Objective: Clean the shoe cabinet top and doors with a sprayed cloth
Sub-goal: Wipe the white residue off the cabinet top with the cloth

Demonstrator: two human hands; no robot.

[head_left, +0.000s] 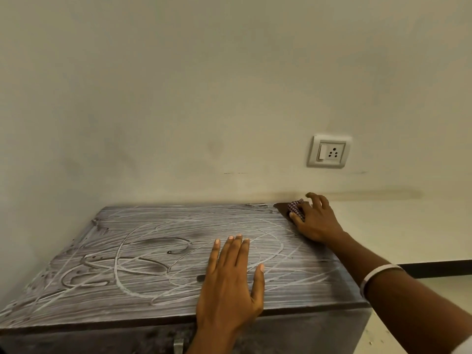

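Note:
The shoe cabinet top [158, 259] is dark wood grain, smeared all over with whitish swirls and streaks. My right hand [315, 221] presses a small checked cloth [296, 209] onto the far right corner, where a small patch looks dark and wiped. My left hand [232, 284] lies flat, fingers spread, on the top near its front edge and holds nothing. The cabinet's front face [127, 339] shows along the bottom, with a metal handle [178, 346] partly visible below my left wrist.
A cream wall [204, 98] stands right behind the cabinet, with a white switch and socket plate [329, 151] above the right corner. Pale floor and a dark skirting strip [434, 268] lie to the right. A white bangle [378, 273] circles my right wrist.

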